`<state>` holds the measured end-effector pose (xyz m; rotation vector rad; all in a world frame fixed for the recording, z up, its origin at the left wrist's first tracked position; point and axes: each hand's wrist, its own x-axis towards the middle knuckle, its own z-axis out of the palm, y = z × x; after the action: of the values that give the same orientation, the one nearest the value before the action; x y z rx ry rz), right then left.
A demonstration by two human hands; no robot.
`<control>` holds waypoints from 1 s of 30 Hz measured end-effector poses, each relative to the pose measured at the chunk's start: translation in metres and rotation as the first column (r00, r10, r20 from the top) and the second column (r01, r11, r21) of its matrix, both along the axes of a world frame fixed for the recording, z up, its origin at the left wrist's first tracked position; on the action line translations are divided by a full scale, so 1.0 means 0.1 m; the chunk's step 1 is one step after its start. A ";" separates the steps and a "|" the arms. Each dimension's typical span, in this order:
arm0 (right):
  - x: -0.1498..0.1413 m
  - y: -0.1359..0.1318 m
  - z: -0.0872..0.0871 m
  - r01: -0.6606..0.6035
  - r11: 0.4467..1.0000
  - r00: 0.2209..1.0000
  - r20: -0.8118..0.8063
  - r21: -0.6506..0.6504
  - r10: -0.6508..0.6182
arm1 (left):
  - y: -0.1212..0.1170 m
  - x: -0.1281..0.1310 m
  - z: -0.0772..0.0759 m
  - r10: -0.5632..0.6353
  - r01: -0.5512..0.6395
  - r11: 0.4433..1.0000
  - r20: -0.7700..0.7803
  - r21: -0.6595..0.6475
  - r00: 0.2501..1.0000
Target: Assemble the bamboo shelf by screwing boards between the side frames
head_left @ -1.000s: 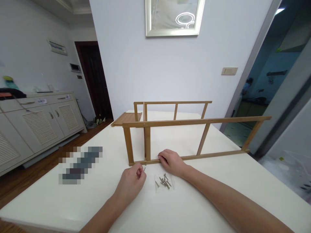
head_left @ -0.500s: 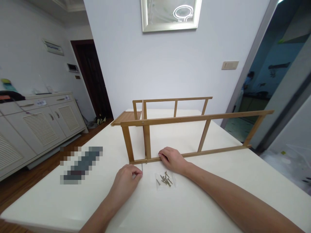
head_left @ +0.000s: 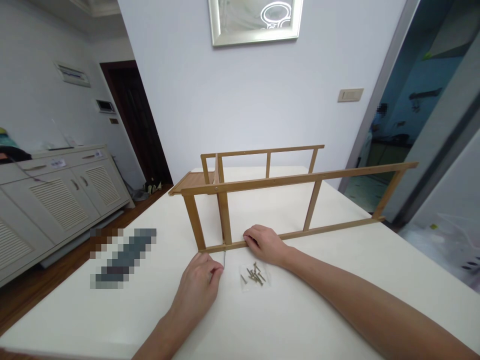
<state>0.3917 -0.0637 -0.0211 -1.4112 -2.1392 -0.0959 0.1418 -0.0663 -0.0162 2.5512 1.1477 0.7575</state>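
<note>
My left hand (head_left: pixel 197 282) is closed in a pinch on a slim grey hex key (head_left: pixel 224 259); only its thin shaft shows. The shaft's far end reaches the lower rail of a brown wooden rack frame (head_left: pixel 296 176), near a cross slat. Further right, my right hand (head_left: pixel 264 244) rests with curled fingers around that same lower rail. The frame lies on its side, with a slatted shelf (head_left: pixel 200 179) at its left end. Between my hands and nearer to me, several brass-coloured screws (head_left: pixel 255 276) lie on a small clear plastic bag (head_left: pixel 244 287).
A white table (head_left: pixel 262 325) bears everything. At its left lies a dark, pixelated flat object (head_left: pixel 129 255). Behind stands a wall with a framed picture (head_left: pixel 255 42). A white cabinet (head_left: pixel 56 190) is on the left; a person (head_left: pixel 377 120) appears through the doorway at right.
My left hand has moved slightly right with the hex key, whose shaft now meets the rail beside the cross slat. My right hand stays on the rail. The view has shifted a little.
</note>
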 end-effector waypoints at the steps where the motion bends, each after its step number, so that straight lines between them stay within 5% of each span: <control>1: 0.00 0.00 0.00 -0.002 1.000 1.000 -0.001 0.001 0.002 | 0.01 0.01 0.00 0.009 -0.009 1.000 0.011 -0.017 1.000; 14: 0.00 0.00 0.00 -0.003 1.000 1.000 0.006 0.001 0.003 | 0.05 0.07 0.01 0.042 -0.021 0.971 0.084 -0.236 0.996; 30: 0.00 0.01 0.01 0.000 1.000 1.000 0.005 -0.012 0.000 | 0.05 0.09 0.04 0.072 -0.038 0.952 0.103 -0.303 0.992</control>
<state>0.3919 -0.0631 -0.0203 -1.4193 -2.1476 -0.0868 0.1506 -0.0610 -0.0122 2.2067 1.1997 0.6725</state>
